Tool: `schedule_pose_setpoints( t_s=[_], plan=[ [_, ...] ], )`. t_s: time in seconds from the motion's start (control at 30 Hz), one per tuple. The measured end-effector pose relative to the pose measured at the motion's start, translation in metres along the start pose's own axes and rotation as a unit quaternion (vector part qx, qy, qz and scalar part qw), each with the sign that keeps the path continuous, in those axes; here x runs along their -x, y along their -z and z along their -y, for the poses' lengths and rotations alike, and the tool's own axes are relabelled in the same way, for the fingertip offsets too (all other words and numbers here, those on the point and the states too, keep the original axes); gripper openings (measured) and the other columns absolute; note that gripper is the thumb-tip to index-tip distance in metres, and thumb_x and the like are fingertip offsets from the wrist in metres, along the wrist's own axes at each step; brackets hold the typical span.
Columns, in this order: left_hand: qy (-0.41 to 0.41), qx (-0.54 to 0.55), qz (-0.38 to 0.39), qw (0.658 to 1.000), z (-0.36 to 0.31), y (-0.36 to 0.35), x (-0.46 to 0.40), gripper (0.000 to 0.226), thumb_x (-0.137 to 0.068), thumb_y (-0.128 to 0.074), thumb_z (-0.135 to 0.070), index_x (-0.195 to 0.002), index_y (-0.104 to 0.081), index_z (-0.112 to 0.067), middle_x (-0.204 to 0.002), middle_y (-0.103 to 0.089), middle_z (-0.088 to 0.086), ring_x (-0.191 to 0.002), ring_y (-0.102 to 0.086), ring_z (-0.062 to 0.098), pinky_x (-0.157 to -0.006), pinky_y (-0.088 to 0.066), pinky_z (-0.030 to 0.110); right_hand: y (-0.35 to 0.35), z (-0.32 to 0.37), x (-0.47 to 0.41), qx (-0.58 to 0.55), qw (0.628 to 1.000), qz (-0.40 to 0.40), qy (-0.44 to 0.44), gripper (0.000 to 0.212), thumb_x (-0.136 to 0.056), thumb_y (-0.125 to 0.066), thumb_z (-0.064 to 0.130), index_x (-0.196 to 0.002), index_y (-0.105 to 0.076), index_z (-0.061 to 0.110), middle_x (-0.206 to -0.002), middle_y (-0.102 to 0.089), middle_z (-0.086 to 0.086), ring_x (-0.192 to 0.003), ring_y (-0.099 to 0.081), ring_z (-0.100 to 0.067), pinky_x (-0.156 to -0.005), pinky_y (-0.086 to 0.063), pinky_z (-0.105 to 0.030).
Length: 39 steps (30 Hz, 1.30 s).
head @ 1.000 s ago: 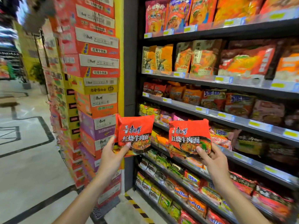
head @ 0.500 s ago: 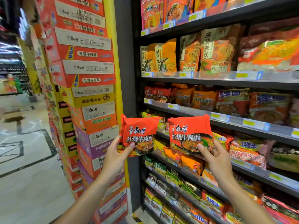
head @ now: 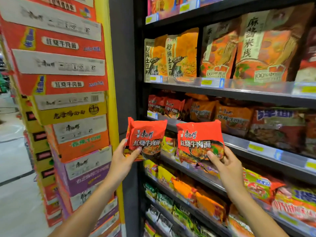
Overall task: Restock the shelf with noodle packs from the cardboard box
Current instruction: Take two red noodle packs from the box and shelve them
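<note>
At the far left stands a tall stack of cardboard boxes (head: 68,103), printed in red, yellow, orange and purple with blurred labels, running from the top of the view down to the pale floor (head: 15,168). Just right of the stack is a yellow upright strip (head: 109,100), then a dark grey shelf post (head: 126,82).

Two bare forearms reach up from the bottom of the view. The left hand (head: 122,159) holds a red noodle pack (head: 146,139) by its lower left corner, thumb across the front and fingers behind, so its grip is closed on the pack. The pack is upright and slightly tilted, in the air in front of the post and the shelf's left edge.

Just beside it, the right hand (head: 225,165) holds a second red noodle pack (head: 200,141) by its lower edge, thumb on the front, grip closed on it. This pack hangs in front of the shelf rail (head: 256,146), below a shelf row of matching red packs (head: 164,106) and orange packs.

Further right, the shelves are filled with noodle bags: tall orange and cream pouches (head: 222,48) above, mixed coloured packs (head: 256,185) below.
</note>
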<state>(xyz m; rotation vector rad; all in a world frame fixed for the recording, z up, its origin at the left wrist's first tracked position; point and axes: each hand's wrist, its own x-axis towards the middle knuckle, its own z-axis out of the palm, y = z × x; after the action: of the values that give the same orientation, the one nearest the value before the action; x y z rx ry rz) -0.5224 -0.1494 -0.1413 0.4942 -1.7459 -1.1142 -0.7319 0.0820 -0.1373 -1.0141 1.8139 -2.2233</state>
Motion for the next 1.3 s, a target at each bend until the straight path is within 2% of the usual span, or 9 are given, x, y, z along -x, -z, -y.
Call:
schedule_pose_setpoints(
  t_s=[0.17,0.3,0.47,0.63,0.77,0.93,1.07,1.2,1.3],
  plan=[
    [-0.026,0.011,0.010,1.000,0.048,0.001,-0.078,0.032,-0.090,-0.071,-0.018,-0.110,-0.059,-0.040,-0.105,-0.068,-0.029,-0.099,-0.063,-0.008,-0.080,-0.047,0.007,-0.046,-0.026,-0.044,0.002,1.000,-0.021,0.009,0.030,-0.092,-0.066,0.006,-0.115,-0.065,0.025,-0.106,-0.076,0.005,-0.100,-0.071,-0.010,-0.077,-0.056,-0.018],
    [-0.049,0.034,0.020,0.998,0.082,0.001,-0.144,0.031,-0.091,-0.070,-0.013,-0.110,-0.060,-0.035,-0.103,-0.070,-0.022,-0.098,-0.064,-0.004,-0.082,-0.047,0.011,-0.085,-0.045,-0.079,0.005,0.999,-0.051,0.016,0.028,-0.091,-0.067,0.007,-0.114,-0.067,0.023,-0.108,-0.076,0.003,-0.102,-0.071,-0.012,-0.081,-0.057,-0.022],
    [-0.092,0.045,0.043,0.994,0.111,-0.007,-0.220,0.036,-0.091,-0.070,-0.015,-0.125,-0.058,-0.017,-0.107,-0.070,-0.015,-0.102,-0.065,0.004,-0.086,-0.049,0.017,-0.123,-0.057,-0.114,0.018,0.995,-0.094,0.029,0.031,-0.091,-0.068,0.009,-0.118,-0.066,0.024,-0.110,-0.075,0.006,-0.106,-0.069,-0.009,-0.089,-0.055,-0.022],
    [-0.149,0.041,0.058,0.986,0.119,-0.027,-0.269,0.046,-0.091,-0.069,-0.005,-0.132,-0.055,-0.019,-0.114,-0.068,-0.005,-0.106,-0.064,0.001,-0.085,-0.047,0.010,-0.140,-0.067,-0.130,0.048,0.991,-0.122,0.031,0.034,-0.091,-0.069,0.016,-0.123,-0.064,0.027,-0.115,-0.073,0.007,-0.108,-0.068,-0.009,-0.093,-0.055,-0.026],
    [-0.202,0.028,0.086,0.975,0.130,-0.044,-0.302,0.056,-0.086,-0.067,0.006,-0.132,-0.056,-0.024,-0.119,-0.066,-0.016,-0.114,-0.062,0.002,-0.095,-0.049,0.020,-0.145,-0.069,-0.139,0.050,0.989,-0.135,0.038,0.036,-0.091,-0.068,0.016,-0.127,-0.063,0.022,-0.117,-0.073,0.006,-0.110,-0.068,-0.009,-0.091,-0.055,-0.021],
    [-0.228,0.012,0.124,0.966,0.146,-0.060,-0.329,0.068,-0.078,-0.060,0.020,-0.135,-0.055,-0.018,-0.127,-0.063,-0.004,-0.122,-0.058,0.007,-0.101,-0.047,0.022,-0.150,-0.071,-0.148,0.055,0.986,-0.147,0.051,0.037,-0.091,-0.068,0.015,-0.126,-0.063,0.024,-0.116,-0.072,0.010,-0.110,-0.067,-0.007,-0.090,-0.053,-0.016],
    [-0.246,-0.002,0.142,0.959,0.157,-0.071,-0.349,0.060,-0.084,-0.061,0.012,-0.136,-0.054,-0.017,-0.128,-0.061,-0.005,-0.124,-0.056,0.009,-0.105,-0.047,0.031,-0.153,-0.073,-0.152,0.055,0.986,-0.152,0.053,0.037,-0.091,-0.068,0.014,-0.126,-0.063,0.023,-0.116,-0.073,0.010,-0.109,-0.067,-0.007,-0.087,-0.053,-0.014],
    [-0.202,-0.064,0.164,0.964,0.164,-0.080,-0.364,0.060,-0.090,-0.062,-0.006,-0.141,-0.042,-0.031,-0.130,-0.059,-0.005,-0.121,-0.057,0.013,-0.100,-0.051,0.042,-0.154,-0.074,-0.153,0.062,0.985,-0.151,0.053,0.035,-0.091,-0.068,0.015,-0.123,-0.063,0.028,-0.115,-0.073,0.011,-0.109,-0.067,-0.006,-0.090,-0.053,-0.016],
    [-0.204,-0.141,0.101,0.963,0.160,-0.086,-0.366,0.056,-0.092,-0.061,-0.018,-0.143,-0.038,-0.029,-0.130,-0.055,-0.001,-0.119,-0.053,0.016,-0.095,-0.051,0.041,-0.157,-0.075,-0.155,0.063,0.985,-0.152,0.056,0.035,-0.091,-0.067,0.015,-0.124,-0.063,0.028,-0.115,-0.072,0.013,-0.109,-0.067,-0.005,-0.089,-0.053,-0.015]
  ],
)
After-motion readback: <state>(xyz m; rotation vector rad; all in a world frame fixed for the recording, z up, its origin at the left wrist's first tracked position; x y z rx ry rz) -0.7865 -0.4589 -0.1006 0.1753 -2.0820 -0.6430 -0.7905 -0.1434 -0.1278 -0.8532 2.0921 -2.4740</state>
